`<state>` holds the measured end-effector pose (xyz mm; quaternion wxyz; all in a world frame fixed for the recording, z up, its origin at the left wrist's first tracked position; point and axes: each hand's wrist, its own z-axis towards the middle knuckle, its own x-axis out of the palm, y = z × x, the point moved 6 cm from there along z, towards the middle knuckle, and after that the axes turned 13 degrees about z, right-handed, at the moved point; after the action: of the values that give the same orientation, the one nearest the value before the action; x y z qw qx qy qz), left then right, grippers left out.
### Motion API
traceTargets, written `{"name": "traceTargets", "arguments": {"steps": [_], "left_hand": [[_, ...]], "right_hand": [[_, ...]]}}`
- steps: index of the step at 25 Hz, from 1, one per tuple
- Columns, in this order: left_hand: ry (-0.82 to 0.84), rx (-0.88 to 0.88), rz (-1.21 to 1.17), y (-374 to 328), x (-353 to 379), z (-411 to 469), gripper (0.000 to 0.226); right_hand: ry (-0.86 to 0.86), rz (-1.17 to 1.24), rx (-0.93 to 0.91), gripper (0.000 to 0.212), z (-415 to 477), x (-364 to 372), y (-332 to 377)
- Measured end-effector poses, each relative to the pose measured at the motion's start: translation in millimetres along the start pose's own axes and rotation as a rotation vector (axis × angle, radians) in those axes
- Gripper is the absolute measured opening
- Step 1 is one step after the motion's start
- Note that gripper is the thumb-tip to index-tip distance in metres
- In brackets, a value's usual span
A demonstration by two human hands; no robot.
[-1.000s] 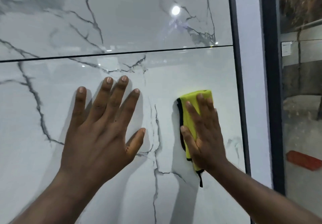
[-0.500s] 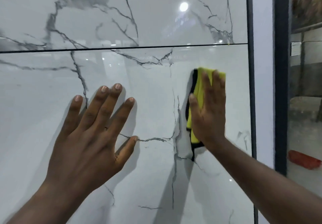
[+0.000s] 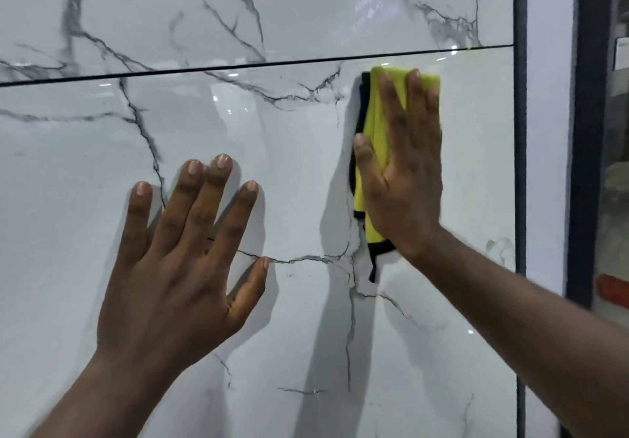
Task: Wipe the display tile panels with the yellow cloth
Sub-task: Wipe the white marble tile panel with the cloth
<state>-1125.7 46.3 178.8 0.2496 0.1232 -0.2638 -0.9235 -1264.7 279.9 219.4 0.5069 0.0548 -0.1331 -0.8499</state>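
Note:
A glossy white marble-look tile panel (image 3: 85, 151) with grey veins fills the view. A thin dark seam separates it from a second panel (image 3: 153, 11) above. The folded yellow cloth (image 3: 377, 120), edged in black, lies flat against the lower panel just under the seam, near the panel's right edge. My right hand (image 3: 405, 172) presses on the cloth with straight fingers pointing up. My left hand (image 3: 180, 253) rests flat on the lower panel with fingers spread, to the left of and lower than the cloth.
A dark vertical frame strip (image 3: 519, 131) bounds the panels on the right. Beyond it come a pale band and a darker post (image 3: 587, 131). At the far right a further display shows a red object (image 3: 612, 289) low down.
My right hand has slid the cloth upward along the lower panel to just below the seam. My left hand has stayed flat on the panel.

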Motion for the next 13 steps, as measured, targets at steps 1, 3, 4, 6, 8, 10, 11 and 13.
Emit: {"name": "traceTargets", "arguments": {"steps": [1, 3, 4, 6, 8, 10, 11, 13], "left_hand": [[-0.004, -0.002, 0.003, -0.4, -0.1, -0.7, 0.081], [-0.002, 0.005, -0.022, 0.0, -0.8, -3.3, 0.080], [0.005, 0.007, -0.041, 3.3, -3.2, -7.7, 0.079], [0.012, 0.016, -0.045, 18.6, -7.6, -18.6, 0.077], [0.004, 0.015, -0.013, 39.8, -11.0, -29.4, 0.075], [-0.016, 0.007, -0.020, 58.7, -13.7, -36.1, 0.075], [-0.027, -0.001, -0.035, 66.3, -14.6, -38.4, 0.075], [-0.025, 0.000, -0.063, 82.2, -16.1, -46.8, 0.075]], "right_hand": [[0.022, -0.013, -0.045, 0.064, 1.2, 7.3, 13.4], [0.147, -0.041, -0.209, 0.063, -37.2, 22.1, 34.0], [0.217, -0.034, -0.272, 0.062, -66.6, 24.0, 37.2], [0.234, -0.011, -0.266, 0.061, -93.2, 13.7, 24.2], [0.130, 0.036, -0.105, 0.063, -69.4, 8.0, 11.1], [0.015, 0.020, 0.026, 0.064, -30.7, 13.4, 31.3], [0.009, 0.009, 0.019, 0.064, -19.3, 23.7, 52.9], [0.114, -0.015, -0.151, 0.064, -32.8, 50.8, 105.9]]}}
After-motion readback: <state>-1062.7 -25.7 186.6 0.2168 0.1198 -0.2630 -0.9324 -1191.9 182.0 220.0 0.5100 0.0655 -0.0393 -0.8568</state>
